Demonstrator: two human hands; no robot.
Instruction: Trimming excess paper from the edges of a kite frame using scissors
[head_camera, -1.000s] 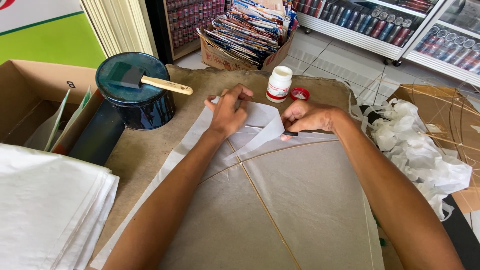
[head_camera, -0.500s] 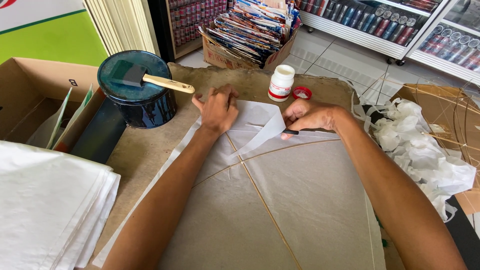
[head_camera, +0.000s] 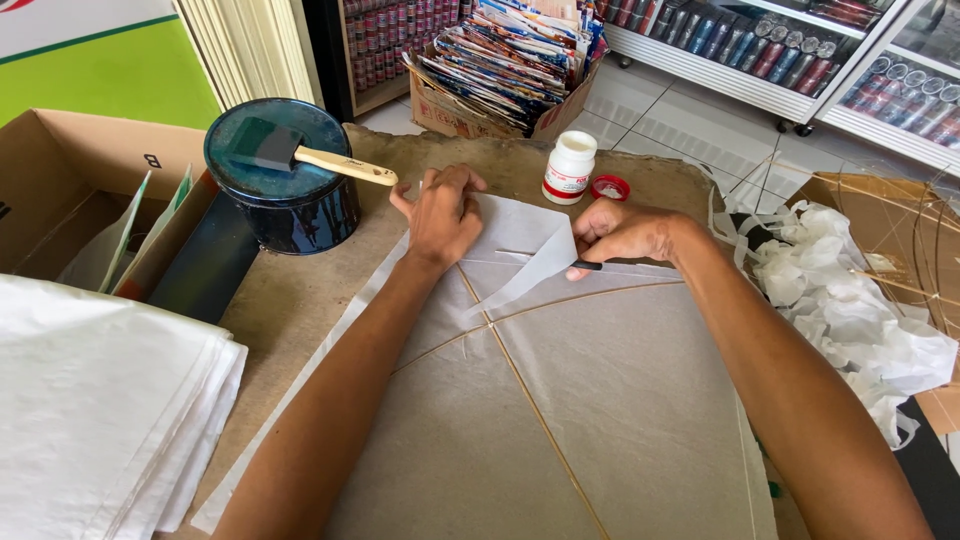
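Observation:
A white paper kite with thin bamboo sticks crossed over it lies flat on a brown work mat. My left hand presses flat on the kite's upper left part, fingers together. My right hand pinches a small dark blade and a folded-up flap of paper at the kite's top right edge.
A round dark blue tin with a foam brush on its lid stands at the left. A white glue bottle and its red cap sit beyond the kite. White paper stack at left, paper scraps at right, cardboard box.
My left hand has slid left and flattened on the paper. The right hand has lifted the paper flap further up along the kite's edge.

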